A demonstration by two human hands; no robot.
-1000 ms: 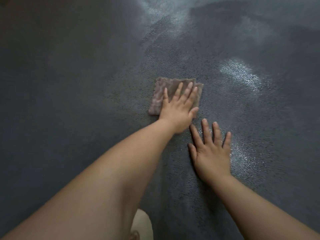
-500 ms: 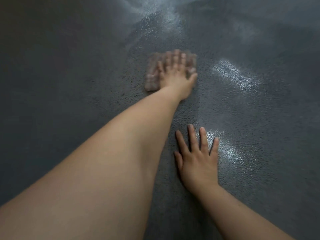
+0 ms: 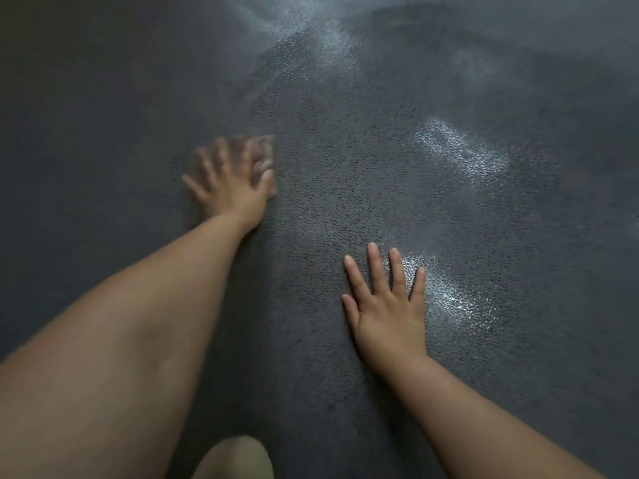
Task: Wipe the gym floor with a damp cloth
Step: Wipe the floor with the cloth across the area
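The left hand (image 3: 230, 188) presses flat, fingers spread, on the cloth (image 3: 257, 157), at ten o'clock from the right hand (image 3: 387, 312), splayed open on the floor (image 3: 345, 188). The cloth looks limp, light; palm pressure suits it.

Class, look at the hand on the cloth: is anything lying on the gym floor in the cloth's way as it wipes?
Nothing visible does. The left hand presses flat on the blurred cloth, and the gym floor around it is bare. The right hand rests flat on the floor, nearer the person and to the right, apart from the cloth.
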